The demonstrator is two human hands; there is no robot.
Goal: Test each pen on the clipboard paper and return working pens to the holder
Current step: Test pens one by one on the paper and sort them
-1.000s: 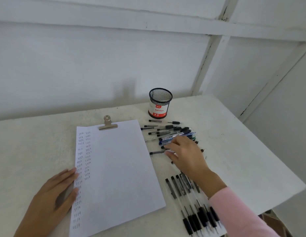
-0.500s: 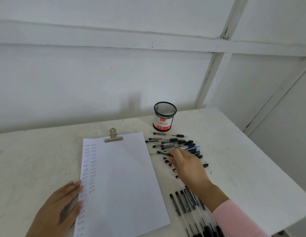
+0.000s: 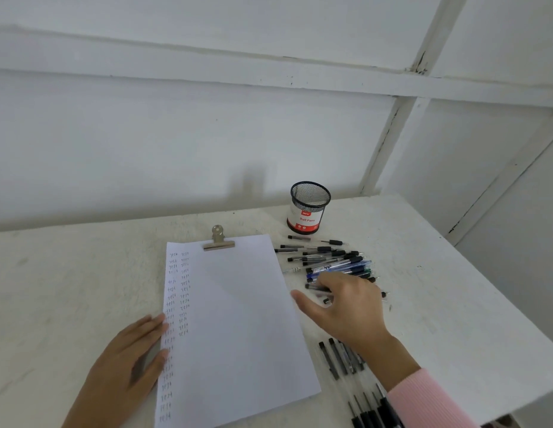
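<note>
A white wall [image 3: 176, 134] stands behind a white tabletop [image 3: 68, 288]. A big sheet of white paper [image 3: 238, 319] lies in the middle of the tabletop, held at the top by a silver clip [image 3: 219, 240]. Two rows of small pen marks [image 3: 178, 304] run down its left side.

The left hand [image 3: 127, 366] lies flat on the tabletop, its straight fingers [image 3: 154, 322] touching the paper's left edge. The right hand [image 3: 349, 310], in a pink sleeve [image 3: 423, 403], reaches over a pile of pens [image 3: 333, 261] just right of the paper. Its fingers [image 3: 326, 281] bend down onto the pens, and the thumb sticks out toward the paper. Whether they grip a pen cannot be told.

The pile has black, clear and blue pens lying in a mess. The black mesh holder [image 3: 307, 211] with a red and white label stands upright just behind the pile. More black pens [image 3: 340, 359] lie side by side near the front edge, partly under the right arm.
</note>
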